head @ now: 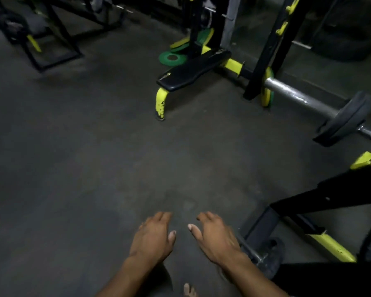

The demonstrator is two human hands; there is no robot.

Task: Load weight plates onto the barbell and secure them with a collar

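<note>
A steel barbell (296, 95) runs from the rack at upper right toward the right edge. A yellow-green plate (266, 87) sits on it by the rack upright, and a dark plate (349, 116) sits further out on the sleeve. Green plates (173, 58) lie on the floor behind the bench, with more yellow-green ones (201, 38) leaning at the rack base. My left hand (153, 234) and my right hand (215, 234) hover palms down over the bare floor at bottom centre, fingers apart, holding nothing. No collar is visible.
A black flat bench (193, 68) with yellow legs stands at upper centre. Black and yellow rack frames stand at right (321, 202) and upper left (51, 46). A dark plate on a short bar (270, 251) lies by my right wrist. My bare foot (190, 290) shows at the bottom.
</note>
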